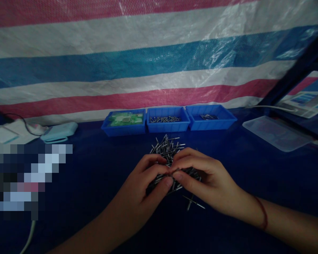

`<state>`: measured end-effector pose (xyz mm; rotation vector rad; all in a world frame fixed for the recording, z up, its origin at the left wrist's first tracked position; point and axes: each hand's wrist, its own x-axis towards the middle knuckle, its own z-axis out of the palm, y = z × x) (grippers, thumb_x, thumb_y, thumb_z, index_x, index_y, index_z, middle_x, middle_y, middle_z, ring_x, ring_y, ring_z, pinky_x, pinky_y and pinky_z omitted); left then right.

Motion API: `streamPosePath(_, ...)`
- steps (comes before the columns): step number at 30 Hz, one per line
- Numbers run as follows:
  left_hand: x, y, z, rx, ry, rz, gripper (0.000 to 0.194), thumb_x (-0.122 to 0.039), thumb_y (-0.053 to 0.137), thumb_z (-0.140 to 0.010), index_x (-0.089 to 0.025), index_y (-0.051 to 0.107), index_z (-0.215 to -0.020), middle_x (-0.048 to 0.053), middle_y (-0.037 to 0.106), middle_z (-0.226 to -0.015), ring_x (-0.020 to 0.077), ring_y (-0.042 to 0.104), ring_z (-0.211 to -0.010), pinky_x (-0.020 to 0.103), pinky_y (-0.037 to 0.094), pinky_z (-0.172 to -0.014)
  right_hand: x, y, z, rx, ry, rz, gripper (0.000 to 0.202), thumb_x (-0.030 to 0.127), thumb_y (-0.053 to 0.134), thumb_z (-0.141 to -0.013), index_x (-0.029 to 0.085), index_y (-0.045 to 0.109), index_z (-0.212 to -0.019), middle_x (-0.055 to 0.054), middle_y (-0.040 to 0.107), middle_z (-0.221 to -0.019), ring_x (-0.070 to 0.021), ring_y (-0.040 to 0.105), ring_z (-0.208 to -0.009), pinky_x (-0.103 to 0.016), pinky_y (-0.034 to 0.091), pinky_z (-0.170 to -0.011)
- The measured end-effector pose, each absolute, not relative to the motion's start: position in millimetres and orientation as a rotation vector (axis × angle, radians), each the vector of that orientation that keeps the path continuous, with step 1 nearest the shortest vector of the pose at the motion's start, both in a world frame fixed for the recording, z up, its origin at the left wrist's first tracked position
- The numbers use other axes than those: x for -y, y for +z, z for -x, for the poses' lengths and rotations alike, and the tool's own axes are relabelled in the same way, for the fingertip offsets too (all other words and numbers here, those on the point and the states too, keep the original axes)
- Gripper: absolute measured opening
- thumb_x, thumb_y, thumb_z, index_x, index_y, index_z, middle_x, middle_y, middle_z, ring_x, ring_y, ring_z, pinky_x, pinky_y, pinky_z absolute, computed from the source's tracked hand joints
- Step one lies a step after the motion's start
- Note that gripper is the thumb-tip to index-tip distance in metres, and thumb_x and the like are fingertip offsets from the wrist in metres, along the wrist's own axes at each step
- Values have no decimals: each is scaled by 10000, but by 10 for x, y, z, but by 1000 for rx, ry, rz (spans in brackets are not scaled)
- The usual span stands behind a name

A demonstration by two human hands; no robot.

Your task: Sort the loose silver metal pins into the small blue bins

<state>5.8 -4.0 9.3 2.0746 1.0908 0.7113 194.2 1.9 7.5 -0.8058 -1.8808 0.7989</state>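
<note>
A loose pile of thin metal pins (166, 146), which look like blind rivets, lies on the dark blue tabletop in front of me. My left hand (147, 180) and my right hand (201, 173) meet over this pile, their fingertips almost touching. Thumb and forefinger are pinched together on each hand. Whatever small piece sits between the fingertips is too dark and hidden to make out. Two or so stray pins (194, 202) lie just below my right hand, apart from the heap. Part of the pile is covered by my fingers.
Behind the pile stand three blue bins: one with green-and-clear packets (125, 118), a middle bin (168, 127) and a right bin (210, 125), both holding metal pins. A translucent plastic lid (278, 132) lies right; a light blue device (59, 132) lies left. Striped sheeting (148, 67) hangs behind.
</note>
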Motion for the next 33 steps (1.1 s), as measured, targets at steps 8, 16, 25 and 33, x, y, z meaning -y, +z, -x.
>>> streamPosePath(8, 44, 92, -61, -1139, 736, -2078, 139, -289, 470, -901, -268, 604, -930, 24, 512, -1101, 173, 516, -1048, 352, 451, -921, -34, 71, -1935, 1874, 790, 794, 101, 126, 608, -801, 201, 637, -862, -22, 625, -882, -122, 608, -829, -271, 506, -722)
streamPosePath(16, 48, 110, -59, -1229, 937, -2233, 73, -234, 510, -853, -240, 580, -873, 45, 520, -1060, 193, 540, -993, 374, 475, -858, -40, 43, -1923, 1914, 745, 829, 123, 108, 564, -797, 212, 598, -853, -23, 610, -857, -145, 598, -817, -310, 497, -702)
streamPosePath(25, 92, 114, -58, -1196, 1047, -2333, 46, -212, 537, -844, -239, 537, -881, 36, 479, -1069, 166, 554, -943, 334, 480, -825, -54, -12, -1905, 1940, 789, 831, 113, 113, 595, -812, 206, 626, -869, -21, 600, -900, -127, 592, -851, -281, 487, -737)
streamPosePath(33, 48, 60, -14, -1252, 943, -2302, 144, -275, 523, -854, -265, 483, -993, 35, 482, -1119, 178, 538, -908, 333, 486, -785, -116, 53, -1949, 1985, 750, 904, 116, 177, 511, -884, 202, 623, -899, -35, 612, -920, -134, 587, -879, -296, 488, -782)
